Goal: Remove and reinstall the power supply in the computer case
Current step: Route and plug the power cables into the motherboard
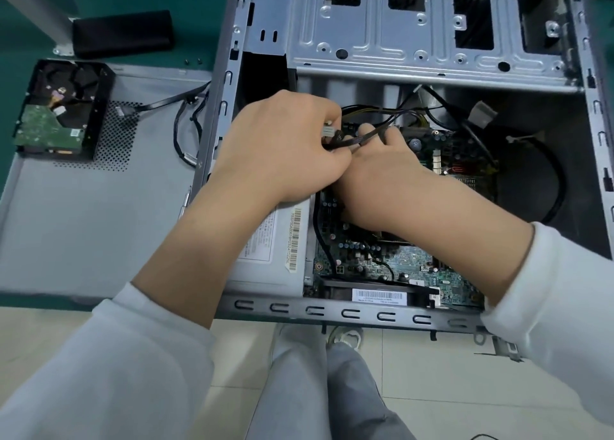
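**Both hands on cables inside the open case**

The silver, barcode-labelled power supply box (282,240) sat in the near-left corner of the open grey metal computer case (349,313), beside the green motherboard (382,257). Above it, the left hand (285,147) pinched a pale connector with black flat cable (352,140). The right hand (382,180) reached beneath, fingers curled; its grip could not be told. Far left, a black hard drive (59,107) lay on the grey side panel (83,207).
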Motion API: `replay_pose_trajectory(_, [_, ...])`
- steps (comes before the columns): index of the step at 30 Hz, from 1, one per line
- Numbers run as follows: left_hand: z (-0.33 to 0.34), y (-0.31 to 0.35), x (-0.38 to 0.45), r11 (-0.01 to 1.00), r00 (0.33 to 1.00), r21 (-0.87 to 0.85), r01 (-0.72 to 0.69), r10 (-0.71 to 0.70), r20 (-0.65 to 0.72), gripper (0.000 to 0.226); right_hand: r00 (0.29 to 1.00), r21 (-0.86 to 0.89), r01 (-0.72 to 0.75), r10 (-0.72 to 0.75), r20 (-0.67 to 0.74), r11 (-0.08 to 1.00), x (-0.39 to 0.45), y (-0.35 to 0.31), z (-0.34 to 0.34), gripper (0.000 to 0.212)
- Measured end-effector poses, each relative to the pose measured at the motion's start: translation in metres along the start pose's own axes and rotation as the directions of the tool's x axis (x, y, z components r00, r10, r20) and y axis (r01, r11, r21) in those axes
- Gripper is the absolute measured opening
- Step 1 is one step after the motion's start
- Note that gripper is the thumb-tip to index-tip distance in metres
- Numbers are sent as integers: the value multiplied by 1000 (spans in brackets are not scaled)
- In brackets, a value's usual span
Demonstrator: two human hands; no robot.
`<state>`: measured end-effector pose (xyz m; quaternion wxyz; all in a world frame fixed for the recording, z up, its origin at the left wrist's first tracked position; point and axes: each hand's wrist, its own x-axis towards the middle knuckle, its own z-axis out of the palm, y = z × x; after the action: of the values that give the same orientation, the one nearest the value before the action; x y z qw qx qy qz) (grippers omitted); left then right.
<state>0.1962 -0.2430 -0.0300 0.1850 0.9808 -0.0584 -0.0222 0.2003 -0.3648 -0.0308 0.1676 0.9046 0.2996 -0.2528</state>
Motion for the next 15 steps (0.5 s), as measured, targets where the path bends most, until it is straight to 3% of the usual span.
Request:
replay_pose_trajectory(4, [0,0,0,1000,1000,-13,6,-6,7,17,1000,69,-5,5,1,998,-1,-1,1,39])
replay_pose_trajectory(6, [0,0,0,1000,1000,-22,5,-5,3,18,1000,150,-4,6,-12,989,-1,0,2,24])
replay_pose_trajectory(11, [-3,1,0,999,1000,-31,-13,13,3,20,998,401,2,21,-52,916,-6,7,6,21])
replay_pose_trajectory(13, [-2,1,0,1000,1000,-22,-15,15,-3,16,998,596,62,-35,-56,800,-11,16,6,9])
replay_pose_trajectory(15, [-1,2,0,1000,1000,-2,-14,14,-11,15,987,795,116,-158,-26,596,-19,24,6,4])
